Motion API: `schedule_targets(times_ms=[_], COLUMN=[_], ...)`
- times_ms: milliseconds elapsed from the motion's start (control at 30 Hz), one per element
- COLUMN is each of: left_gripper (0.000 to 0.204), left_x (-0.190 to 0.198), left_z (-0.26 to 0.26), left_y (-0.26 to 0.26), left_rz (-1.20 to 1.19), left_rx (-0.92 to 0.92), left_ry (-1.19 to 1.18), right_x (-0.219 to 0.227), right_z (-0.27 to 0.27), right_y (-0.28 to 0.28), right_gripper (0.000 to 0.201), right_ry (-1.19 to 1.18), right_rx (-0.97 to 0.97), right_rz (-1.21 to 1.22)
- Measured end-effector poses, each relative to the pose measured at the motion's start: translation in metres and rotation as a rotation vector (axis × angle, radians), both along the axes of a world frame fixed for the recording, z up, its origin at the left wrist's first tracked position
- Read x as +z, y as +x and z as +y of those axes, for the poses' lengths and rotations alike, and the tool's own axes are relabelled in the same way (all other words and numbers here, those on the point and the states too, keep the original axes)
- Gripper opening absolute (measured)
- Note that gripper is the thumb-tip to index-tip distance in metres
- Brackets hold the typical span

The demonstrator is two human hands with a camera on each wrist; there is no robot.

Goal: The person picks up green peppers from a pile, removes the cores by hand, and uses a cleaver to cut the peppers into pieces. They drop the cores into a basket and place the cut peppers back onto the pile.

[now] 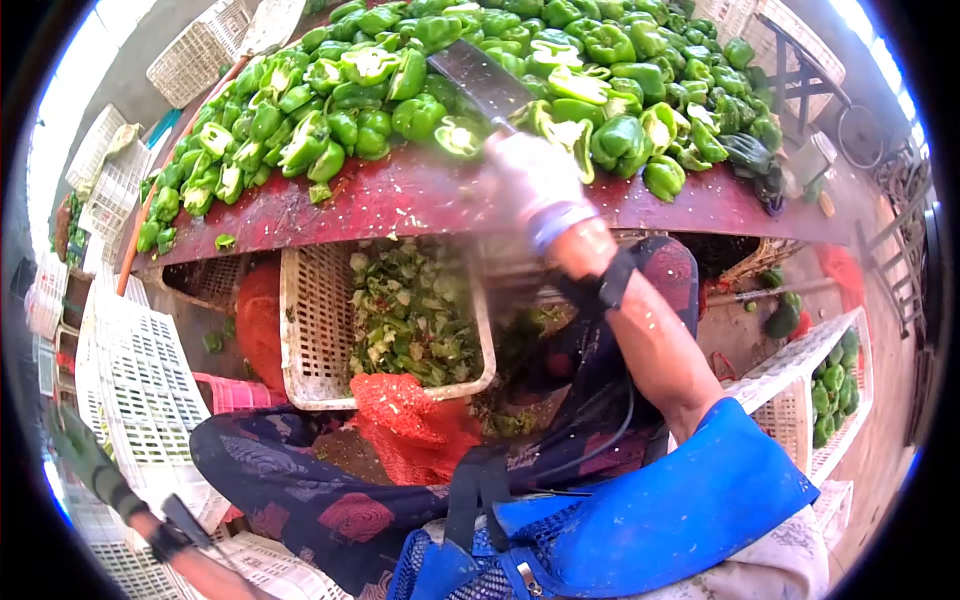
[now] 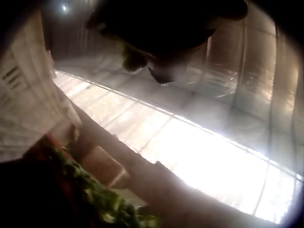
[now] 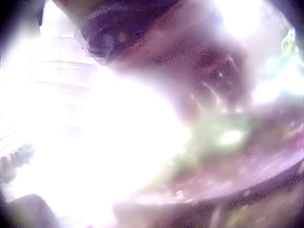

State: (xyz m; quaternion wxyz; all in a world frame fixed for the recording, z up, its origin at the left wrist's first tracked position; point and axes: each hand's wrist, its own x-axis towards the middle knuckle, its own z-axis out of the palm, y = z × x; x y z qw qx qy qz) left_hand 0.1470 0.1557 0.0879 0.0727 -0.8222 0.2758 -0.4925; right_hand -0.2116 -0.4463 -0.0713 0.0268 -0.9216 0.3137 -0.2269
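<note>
While the right hand's fingers (blurred) grip a cleaver, I cannot tell the left hand's state

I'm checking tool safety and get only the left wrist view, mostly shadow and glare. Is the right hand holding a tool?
Observer: Yes. In the head view, the right hand grips a broad-bladed knife, though the hand is blurred.

Operator: Thanks, my view misses that. What sits below the table's near edge, in front of the person?

Observer: A pale slatted crate with green scraps inside, just below the near edge of the red table.
</note>
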Motion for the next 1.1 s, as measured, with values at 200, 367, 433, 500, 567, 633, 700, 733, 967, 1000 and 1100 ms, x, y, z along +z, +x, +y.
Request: schedule_targets(times_ms=[200, 367, 433, 500, 567, 633, 700, 733, 967, 1000, 1100], left_gripper=[0.039, 0.025, 0.025, 0.022, 0.019, 0.018, 0.020, 0.021, 0.024, 0.028, 0.043], left_x=[-0.028, -0.081, -0.094, -0.102, -0.120, -0.132, -0.152, -0.157, -0.200, -0.201, -0.205], left_z=[-0.072, -0.185, -0.220, -0.255, -0.283, -0.315, -0.340, -0.351, -0.411, -0.421, -0.448], left_y=[-0.031, -0.110, -0.136, -0.160, -0.170, -0.193, -0.201, -0.210, -0.220, -0.218, -0.210], left_rz=[0.548, 0.677, 0.800, 0.808, 0.764, 0.968, 1.034, 1.182, 1.938, 2.062, 2.177], left_rx=[-0.060, -0.557, -0.622, -0.649, -0.756, -0.783, -0.894, -0.892, -0.819, -0.868, -1.085], left_ry=[-0.589, -0.562, -0.556, -0.461, -0.425, -0.548, -0.473, -0.515, -0.789, -0.961, -1.154], right_x=[-0.060, -0.016, 0.027, 0.038, 0.043, 0.038, 0.014, -0.001, -0.025, -0.023, -0.011], right_z=[-0.060, -0.038, -0.034, -0.076, -0.097, -0.089, -0.068, -0.062, -0.052, -0.052, -0.024], right_y=[0.029, 0.023, 0.012, 0.009, 0.008, 0.033, 0.064, 0.073, 0.077, 0.073, 0.062], right_gripper=[0.050, 0.038, 0.037, 0.038, 0.035, 0.034, 0.026, 0.025, 0.038, 0.040, 0.042], right_ry=[-0.270, 0.006, 0.114, 0.067, -0.228, -0.279, -0.170, -0.113, 0.211, 0.242, 0.427], right_rx=[-0.387, -0.381, -0.361, -0.389, -0.457, -0.312, 0.008, 0.007, 0.088, 0.123, 0.214], right_rz=[-0.067, -0.137, -0.176, -0.214, -0.237, -0.165, 0.187, 0.167, -0.021, -0.076, -0.191])
